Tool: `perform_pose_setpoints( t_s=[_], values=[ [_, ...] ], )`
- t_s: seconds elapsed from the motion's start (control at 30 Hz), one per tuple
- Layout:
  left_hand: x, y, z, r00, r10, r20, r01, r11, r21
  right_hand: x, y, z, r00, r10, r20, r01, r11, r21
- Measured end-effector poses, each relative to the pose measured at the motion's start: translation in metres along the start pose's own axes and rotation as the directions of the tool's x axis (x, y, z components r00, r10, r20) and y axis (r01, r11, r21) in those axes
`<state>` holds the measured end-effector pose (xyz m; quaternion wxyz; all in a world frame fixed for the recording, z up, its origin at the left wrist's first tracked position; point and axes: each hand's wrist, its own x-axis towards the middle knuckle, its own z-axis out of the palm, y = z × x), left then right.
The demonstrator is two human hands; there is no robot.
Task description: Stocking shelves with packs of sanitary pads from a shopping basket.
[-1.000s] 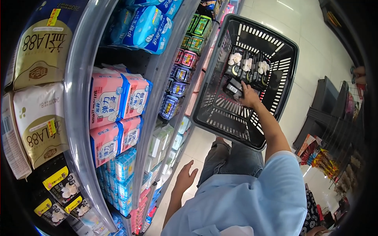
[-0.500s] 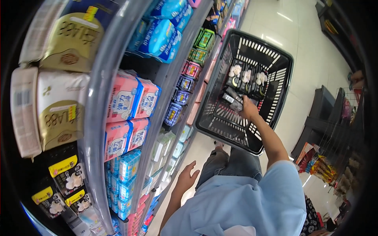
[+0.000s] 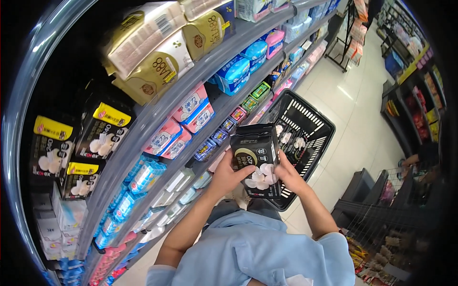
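Note:
A black pack of sanitary pads (image 3: pixel 256 162) with white cotton flowers printed on it is held upright in front of my body. My left hand (image 3: pixel 228 175) grips its left side, thumb across the front. On the opposite edge, my right hand (image 3: pixel 289 174) holds the pack, its fingers partly hidden behind. Just beyond the pack stands a black shopping basket (image 3: pixel 326 125) with slotted walls. More black flower-printed packs (image 3: pixel 298 144) lie inside it, partly covered by the held one.
Shelves on the left carry gold-and-white packs (image 3: pixel 160 71), pink packs (image 3: pixel 194 106), blue packs (image 3: pixel 234 74) and black packs with yellow labels (image 3: pixel 102 128). Pale tiled floor (image 3: pixel 334 88) runs along the right. Dark display racks (image 3: pixel 362 188) and a wire rack stand beyond it.
My right hand has come up out of the basket with a black pack. My left hand, open and low before, has risen to grip it too. The view has turned.

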<state>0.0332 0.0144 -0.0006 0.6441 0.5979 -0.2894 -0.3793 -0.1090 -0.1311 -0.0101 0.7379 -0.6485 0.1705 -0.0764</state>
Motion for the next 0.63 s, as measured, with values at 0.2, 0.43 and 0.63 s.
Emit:
perform_pose_setpoints(
  t_s=[0.2, 0.43, 0.63],
  values=[
    [-0.016, 0.0, 0.004, 0.987, -0.029, -0.158, 0.0, 0.984, -0.179, 0.011, -0.002, 0.029, 0.961, 0.112, -0.252, -0.037, 0.958, 0.284],
    [-0.043, -0.009, -0.035, 0.927, -0.285, -0.243, 0.074, 0.775, -0.628, 0.017, -0.003, -0.002, 0.868, 0.253, -0.426, 0.125, 0.72, 0.683],
    [-0.058, -0.042, -0.042, 0.876, -0.443, -0.192, 0.074, 0.516, -0.853, 0.018, -0.01, 0.0, 0.889, 0.122, -0.441, 0.298, 0.577, 0.76]
  ],
)
